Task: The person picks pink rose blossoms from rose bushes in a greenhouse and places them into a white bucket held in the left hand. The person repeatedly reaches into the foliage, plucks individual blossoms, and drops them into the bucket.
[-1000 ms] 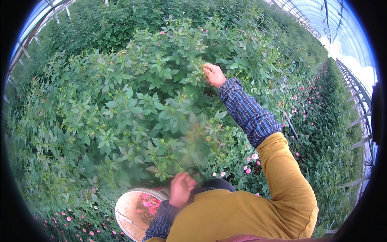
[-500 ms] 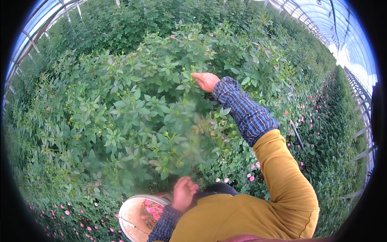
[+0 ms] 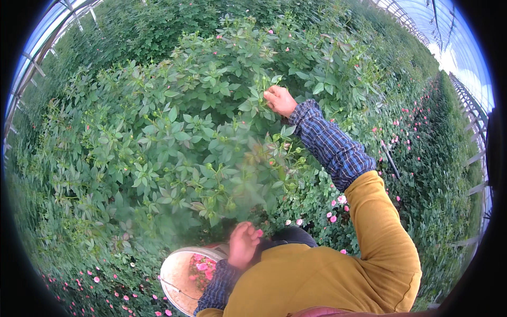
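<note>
My right hand (image 3: 280, 100) reaches out into the leafy rose bushes (image 3: 174, 132). Its thumb and fingers are pinched round a thin green rose shoot (image 3: 264, 84); the exact grip is partly hidden by the fingers. Close to my body, my left hand (image 3: 243, 244) is curled, slightly blurred, with a small pink rose bloom (image 3: 259, 232) at its fingertips. Beside my left forearm hangs a whitish bucket (image 3: 174, 274) with a thin wire handle. Several cut pink roses (image 3: 202, 267) lie inside it, partly covered by my sleeve.
Dense rose foliage surrounds me in front and at both sides. Pink blooms (image 3: 331, 216) grow low by my right side, more at the lower left. A dark rod (image 3: 391, 159) leans among plants on the right. Arched plastic greenhouse roofing (image 3: 412, 21) spans above.
My right hand has shifted slightly right and up, and its fingers have gone from pointing at the bush to pinching a shoot. My left hand and its bloom have risen a little.
</note>
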{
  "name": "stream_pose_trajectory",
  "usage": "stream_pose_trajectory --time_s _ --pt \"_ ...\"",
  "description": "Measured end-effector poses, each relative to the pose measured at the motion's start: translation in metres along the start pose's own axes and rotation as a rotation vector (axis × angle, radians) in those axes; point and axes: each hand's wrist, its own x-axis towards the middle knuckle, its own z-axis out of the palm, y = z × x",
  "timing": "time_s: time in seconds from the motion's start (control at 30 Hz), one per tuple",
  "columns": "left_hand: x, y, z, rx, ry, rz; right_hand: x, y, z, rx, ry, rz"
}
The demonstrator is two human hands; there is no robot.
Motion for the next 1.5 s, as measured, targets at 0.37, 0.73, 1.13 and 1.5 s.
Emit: stream_pose_trajectory --time_s 0.37,0.73,1.13,1.5 --pt "0.005 0.006 -0.012 -0.039 -0.012 -0.084 -0.071 0.009 -0.007 0.874 0.158 0.22" --pt "0.02 0.011 -0.011 -0.019 -0.047 -0.145 -0.093 -0.054 0.0 0.574 0.149 0.004" --pt "0.018 0.017 -0.017 -0.039 -0.022 -0.129 0.002 -0.001 0.042 -0.525 -0.137 -0.174" --pt "0.014 0.024 -0.026 -0.069 -0.02 -0.083 0.003 -0.019 0.079 -0.334 -0.561 0.193"
